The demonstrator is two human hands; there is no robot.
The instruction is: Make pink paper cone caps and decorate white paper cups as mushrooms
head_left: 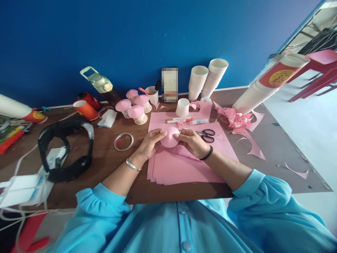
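A round pink paper piece (170, 137) is held up above a stack of pink sheets (189, 168). My left hand (152, 143) pinches its left edge between thumb and fingers, and my right hand (194, 142) pinches the right edge. Black-handled scissors (208, 136) lie just beyond my right hand. Behind the paper piece are an upside-down white cup (183, 107), orange-and-white pens (179, 119) and a glue tube (198, 121). Several small cups with pink cone tops (137, 112) stand to the back left.
A tape roll (123, 141) and a black headband device (65, 174) lie left. Along the blue wall stand a bottle (104, 86), a pen cup (152, 95) and stacked white cups (197, 82). Crumpled pink scraps (238, 119) and a leaning cup stack (255, 96) occupy the right.
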